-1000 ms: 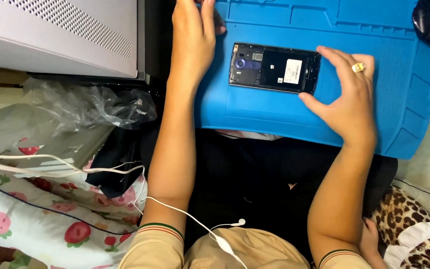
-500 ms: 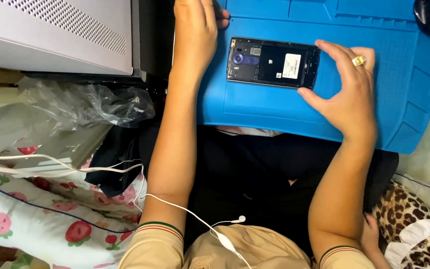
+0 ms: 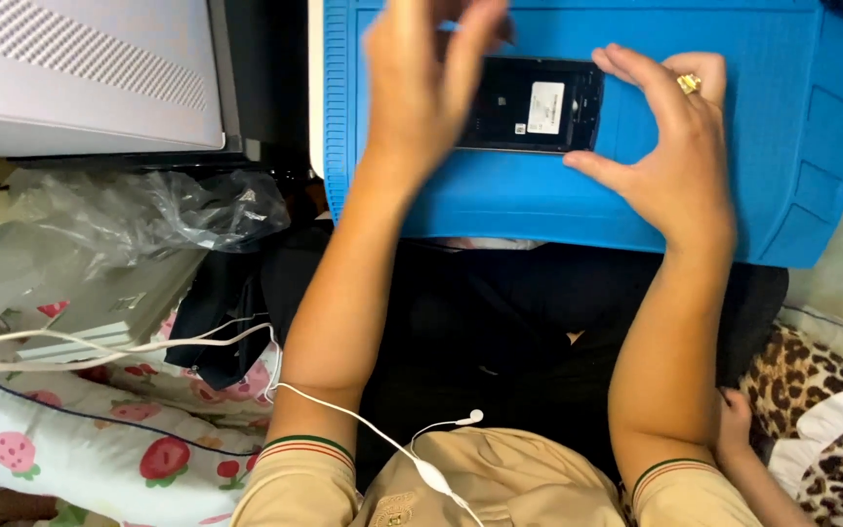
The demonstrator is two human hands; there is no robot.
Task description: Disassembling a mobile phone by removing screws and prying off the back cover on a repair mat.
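Since the earlier frame the left hand [image 3: 426,83] has shifted right and now hangs blurred over the left end of the phone [image 3: 531,104], and the view has tilted so the mat sits higher.

A blue ridged work mat [image 3: 782,137] covers the worktop at the top of the view. To its left stands a grey perforated case [image 3: 80,68], with a crumpled clear plastic bag [image 3: 148,210] below it and strawberry-print fabric [image 3: 70,449] at the lower left. Leopard-print fabric [image 3: 812,390] lies at the lower right.

The dark phone lies flat on the mat, back cover off, a white label showing. The right hand [image 3: 675,146], wearing a gold ring [image 3: 687,84], brackets the phone's right end with open, curved fingers and thumb touching its edges. The left hand's fingers are bunched; whether they grip anything cannot be told. A white earphone cable [image 3: 382,439] trails across the person's lap.
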